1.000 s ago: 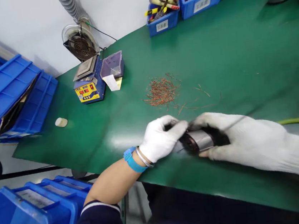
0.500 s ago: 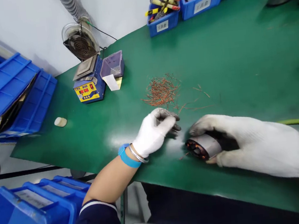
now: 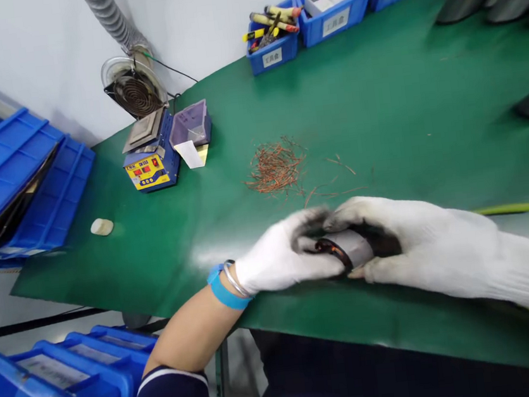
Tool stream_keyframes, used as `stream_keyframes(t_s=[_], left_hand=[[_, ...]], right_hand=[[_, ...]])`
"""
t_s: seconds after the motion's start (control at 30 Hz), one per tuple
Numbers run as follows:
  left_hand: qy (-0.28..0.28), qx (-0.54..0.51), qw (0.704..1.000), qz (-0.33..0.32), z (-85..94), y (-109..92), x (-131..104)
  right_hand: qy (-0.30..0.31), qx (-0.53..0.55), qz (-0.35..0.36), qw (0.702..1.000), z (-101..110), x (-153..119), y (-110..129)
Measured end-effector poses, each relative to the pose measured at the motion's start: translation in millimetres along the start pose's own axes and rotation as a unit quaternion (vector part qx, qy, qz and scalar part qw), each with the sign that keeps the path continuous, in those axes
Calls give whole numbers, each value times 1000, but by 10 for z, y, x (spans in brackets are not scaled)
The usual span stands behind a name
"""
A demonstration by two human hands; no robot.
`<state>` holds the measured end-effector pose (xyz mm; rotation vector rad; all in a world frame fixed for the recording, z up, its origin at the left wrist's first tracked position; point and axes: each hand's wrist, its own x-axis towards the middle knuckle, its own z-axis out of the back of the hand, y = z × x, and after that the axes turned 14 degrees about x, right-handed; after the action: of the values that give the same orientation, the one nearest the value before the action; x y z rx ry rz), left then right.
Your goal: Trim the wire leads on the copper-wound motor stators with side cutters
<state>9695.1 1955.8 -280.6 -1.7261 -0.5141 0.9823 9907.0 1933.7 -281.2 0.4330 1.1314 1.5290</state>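
A metal cylinder with copper windings at its end [image 3: 354, 249] lies on its side just above the green table. My right hand [image 3: 407, 239], in a white glove with darkened fingertips, is wrapped round it from the right. From the left, my gloved left hand [image 3: 285, 253] has its fingers curved round the wound end, thumb below and fingers above. Beyond my hands is a loose pile of copper wire bits [image 3: 275, 167], with a few stray strands to its right.
Blue bins of tools [image 3: 274, 54] line the back edge of the green table [image 3: 377, 96]. A blue-yellow heating unit [image 3: 151, 167] and purple tray [image 3: 189, 124] are at the left. More cylinders [image 3: 466, 0] stand at the back right; a green stick [image 3: 509, 209] lies at the right.
My left hand has moved right and closed round the cylinder's wound end. The cylinder and my right hand have shifted slightly left in view, and the camera has turned a little right.
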Motion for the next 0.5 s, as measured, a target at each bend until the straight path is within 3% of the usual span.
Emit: stream_keyframes(t_s=[0.07, 0.17, 0.27, 0.37, 0.5], left_hand=[[32, 40, 999, -14, -20, -5, -24], [2, 74, 997, -9, 11, -17, -32], [-16, 85, 996, 16, 56, -25, -11], [-38, 46, 998, 36, 35, -17, 18], [-86, 16, 996, 27, -61, 35, 43]], right_hand=[[-25, 33, -17, 999, -30, 3, 38], [-95, 71, -48, 992, -84, 2, 47], [-107, 107, -58, 987, -123, 8, 33], [-123, 71, -82, 987, -112, 20, 77], [-24, -5, -123, 992, -48, 5, 179]])
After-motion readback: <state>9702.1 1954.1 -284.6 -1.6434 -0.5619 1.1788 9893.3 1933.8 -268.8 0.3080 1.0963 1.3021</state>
